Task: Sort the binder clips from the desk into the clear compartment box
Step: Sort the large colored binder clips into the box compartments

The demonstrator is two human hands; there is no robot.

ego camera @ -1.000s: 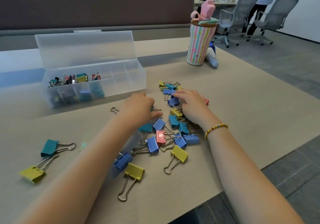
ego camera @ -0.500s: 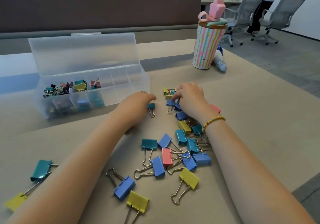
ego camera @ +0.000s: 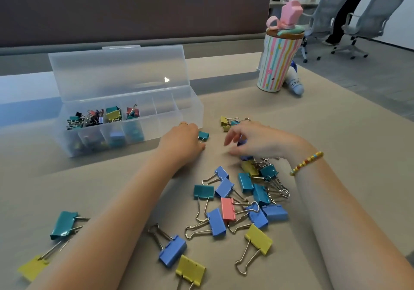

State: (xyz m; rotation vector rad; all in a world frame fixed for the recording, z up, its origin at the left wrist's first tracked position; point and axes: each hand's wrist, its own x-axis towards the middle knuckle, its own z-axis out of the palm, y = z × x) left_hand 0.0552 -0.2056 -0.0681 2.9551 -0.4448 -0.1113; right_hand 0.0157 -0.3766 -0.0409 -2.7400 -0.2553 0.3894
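Beside the clear box (ego camera: pixel 125 114), both hands touch clips.

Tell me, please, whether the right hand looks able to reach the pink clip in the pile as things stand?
Probably yes: the right hand hovers above the pile, and the pink clip lies on top with nothing covering it.

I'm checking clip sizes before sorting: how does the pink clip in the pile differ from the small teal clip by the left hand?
The pink clip looks clearly larger than the small teal clip. The pink one lies among blue clips in the pile; the teal one sits apart, at the left hand. Both rest on the desk, outside the box.
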